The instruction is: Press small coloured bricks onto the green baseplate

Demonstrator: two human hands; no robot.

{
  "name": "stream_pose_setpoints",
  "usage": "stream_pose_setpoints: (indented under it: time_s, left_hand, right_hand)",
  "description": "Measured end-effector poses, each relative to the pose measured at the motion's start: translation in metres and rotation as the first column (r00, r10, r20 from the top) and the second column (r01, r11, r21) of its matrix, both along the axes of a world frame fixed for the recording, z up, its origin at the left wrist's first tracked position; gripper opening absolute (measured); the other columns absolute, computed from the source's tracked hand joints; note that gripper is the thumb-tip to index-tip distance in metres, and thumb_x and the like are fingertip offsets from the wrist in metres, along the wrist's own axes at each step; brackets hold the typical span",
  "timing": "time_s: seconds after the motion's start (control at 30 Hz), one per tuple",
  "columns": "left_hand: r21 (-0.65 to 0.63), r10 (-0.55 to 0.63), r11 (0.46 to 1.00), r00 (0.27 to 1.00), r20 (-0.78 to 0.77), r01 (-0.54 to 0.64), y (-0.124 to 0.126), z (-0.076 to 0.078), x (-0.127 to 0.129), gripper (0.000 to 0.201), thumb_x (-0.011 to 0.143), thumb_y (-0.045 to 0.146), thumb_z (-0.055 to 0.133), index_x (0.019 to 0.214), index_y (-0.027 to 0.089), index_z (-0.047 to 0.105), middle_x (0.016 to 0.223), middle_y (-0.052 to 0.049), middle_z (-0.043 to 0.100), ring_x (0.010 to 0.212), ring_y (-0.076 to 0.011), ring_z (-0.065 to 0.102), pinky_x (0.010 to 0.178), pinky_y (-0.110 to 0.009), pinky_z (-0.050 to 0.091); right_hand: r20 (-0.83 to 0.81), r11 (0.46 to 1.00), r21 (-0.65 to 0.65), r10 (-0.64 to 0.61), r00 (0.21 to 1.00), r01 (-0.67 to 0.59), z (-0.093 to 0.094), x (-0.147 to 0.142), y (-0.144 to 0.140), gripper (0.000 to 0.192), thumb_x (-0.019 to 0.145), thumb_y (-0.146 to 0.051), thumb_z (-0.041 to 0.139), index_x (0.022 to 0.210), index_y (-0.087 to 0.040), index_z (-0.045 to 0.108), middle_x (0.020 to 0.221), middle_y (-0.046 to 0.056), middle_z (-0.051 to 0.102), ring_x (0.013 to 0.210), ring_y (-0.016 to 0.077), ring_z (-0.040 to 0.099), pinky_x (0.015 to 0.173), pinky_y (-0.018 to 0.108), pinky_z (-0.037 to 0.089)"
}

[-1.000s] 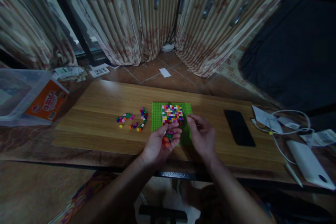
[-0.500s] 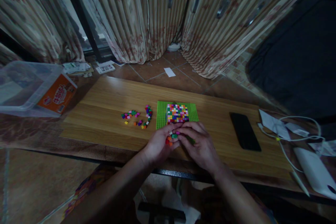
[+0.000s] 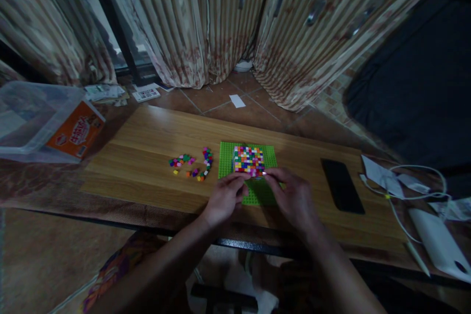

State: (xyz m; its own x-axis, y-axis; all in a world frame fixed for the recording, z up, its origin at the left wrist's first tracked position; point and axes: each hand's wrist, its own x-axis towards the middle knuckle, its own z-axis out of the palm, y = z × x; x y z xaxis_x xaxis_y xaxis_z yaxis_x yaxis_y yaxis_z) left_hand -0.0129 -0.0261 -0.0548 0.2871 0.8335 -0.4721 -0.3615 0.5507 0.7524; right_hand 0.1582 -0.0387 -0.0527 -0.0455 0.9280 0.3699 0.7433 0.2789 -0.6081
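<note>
Pinching a small brick at the near right corner of the coloured brick patch (image 3: 249,161), the right hand (image 3: 292,199) is pressing on the green baseplate (image 3: 257,193) mid-desk (image 3: 147,137); the left hand (image 3: 224,199) is resting curled beside it, grip unclear.

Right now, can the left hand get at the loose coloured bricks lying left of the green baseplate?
Probably yes. The left hand rests at the green baseplate, and the loose coloured bricks lie just to its left on bare wooden board, with nothing between.
</note>
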Motion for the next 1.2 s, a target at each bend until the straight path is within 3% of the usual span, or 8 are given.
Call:
stream_pose_setpoints:
  time_s: [0.17,0.4,0.63,0.77,0.9,1.07,1.2]
  left_hand:
    - [0.179,-0.003,0.983,0.990,-0.144,0.029,0.001,-0.011,0.005,0.029,0.082,0.030,0.056,0.102,0.014,0.068,0.054,0.004,0.049,0.045,-0.0061,0.034,0.045,-0.021,0.022]
    - [0.401,0.024,0.910,0.955,-0.296,0.101,-0.001,-0.022,0.014,0.030,0.086,0.025,0.049,0.105,0.013,0.069,0.056,0.002,0.051,0.054,-0.0112,0.046,0.056,-0.024,0.038]
    - [0.527,0.058,0.829,0.908,-0.415,0.188,-0.001,-0.027,0.014,0.030,0.087,0.029,0.051,0.110,0.020,0.069,0.082,-0.006,0.069,0.079,-0.0189,0.061,0.073,-0.031,0.048]
    - [0.565,0.076,0.793,0.884,-0.462,0.228,-0.003,-0.026,0.014,0.032,0.089,0.026,0.047,0.113,0.019,0.067,0.089,-0.007,0.070,0.082,-0.0194,0.063,0.077,-0.033,0.049]
    - [0.571,0.068,0.778,0.867,-0.494,0.264,-0.003,-0.021,0.014,0.036,0.089,0.023,0.044,0.118,0.016,0.065,0.093,-0.008,0.070,0.085,-0.0198,0.063,0.079,-0.033,0.049]
    - [0.558,0.047,0.784,0.869,-0.492,0.274,-0.003,-0.018,0.013,0.037,0.089,0.021,0.044,0.120,0.016,0.064,0.090,-0.008,0.069,0.086,-0.0200,0.063,0.078,-0.032,0.047]
    - [0.526,0.025,0.812,0.885,-0.465,0.253,-0.004,-0.018,0.012,0.036,0.089,0.022,0.045,0.119,0.019,0.065,0.076,-0.004,0.066,0.075,-0.0180,0.060,0.071,-0.029,0.045]
  right_hand:
    - [0.067,0.998,0.022,0.056,0.996,-0.058,-0.003,-0.011,0.003,0.015,0.092,-0.024,0.052,0.094,-0.021,0.067,0.090,0.005,0.071,0.082,0.0197,0.068,0.074,0.032,0.053]
    - [0.141,0.999,0.039,0.028,0.990,-0.034,-0.009,-0.018,0.008,0.018,0.091,-0.020,0.051,0.092,-0.020,0.068,0.086,0.005,0.067,0.077,0.0188,0.065,0.072,0.032,0.052]
    - [-0.044,0.995,-0.036,-0.099,0.994,0.097,-0.009,-0.012,0.010,0.015,0.085,-0.031,0.061,0.090,-0.022,0.071,0.086,0.004,0.065,0.071,0.0168,0.061,0.066,0.030,0.050]
    - [-0.235,0.966,-0.161,-0.239,0.942,0.205,-0.015,-0.006,0.010,0.026,0.081,-0.042,0.064,0.094,-0.021,0.070,0.089,0.005,0.068,0.071,0.0173,0.061,0.068,0.032,0.049]
    - [-0.318,0.915,-0.335,-0.334,0.887,0.224,-0.021,-0.010,0.013,0.038,0.079,-0.051,0.064,0.097,-0.018,0.068,0.089,0.007,0.071,0.076,0.0207,0.064,0.072,0.035,0.049]
    - [-0.388,0.888,-0.412,-0.375,0.842,0.205,-0.025,-0.014,0.018,0.042,0.073,-0.054,0.068,0.094,-0.018,0.066,0.089,0.008,0.071,0.077,0.0222,0.065,0.071,0.036,0.049]
    - [-0.407,0.885,-0.419,-0.385,0.828,0.206,-0.027,-0.015,0.018,0.043,0.071,-0.055,0.069,0.093,-0.018,0.066,0.088,0.008,0.070,0.072,0.0215,0.065,0.066,0.035,0.050]
